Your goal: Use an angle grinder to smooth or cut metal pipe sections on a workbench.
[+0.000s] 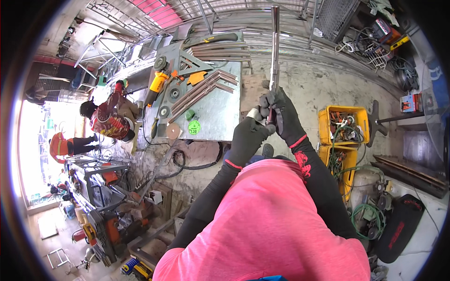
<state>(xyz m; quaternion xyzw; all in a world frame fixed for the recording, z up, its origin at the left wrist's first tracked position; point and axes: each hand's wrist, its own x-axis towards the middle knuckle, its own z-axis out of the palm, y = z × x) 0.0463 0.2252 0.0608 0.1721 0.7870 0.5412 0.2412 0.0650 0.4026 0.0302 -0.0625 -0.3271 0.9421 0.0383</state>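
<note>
A long, shiny, narrow metal profile (pixel 275 44) points away from me, just beyond the right edge of the work table. My right hand (pixel 285 114), in a dark glove, wraps round its near part. Dark-gloved too, my left hand (pixel 248 136) is closed at the profile's near end, its fingertips meeting those of the right. A small pale band or piece (pixel 253 114) shows at the left thumb; I cannot make out what it is. The fingers partly hide the profile's near end.
The metal-topped table (pixel 213 110) on the left bears a yellow angle grinder (pixel 158 83), several bent metal profiles (pixel 199 96) and discs. Yellow crates (pixel 345 125) of tools stand to my right. A black cable (pixel 201 166) lies before the table. Another person (pixel 112 114) works far left.
</note>
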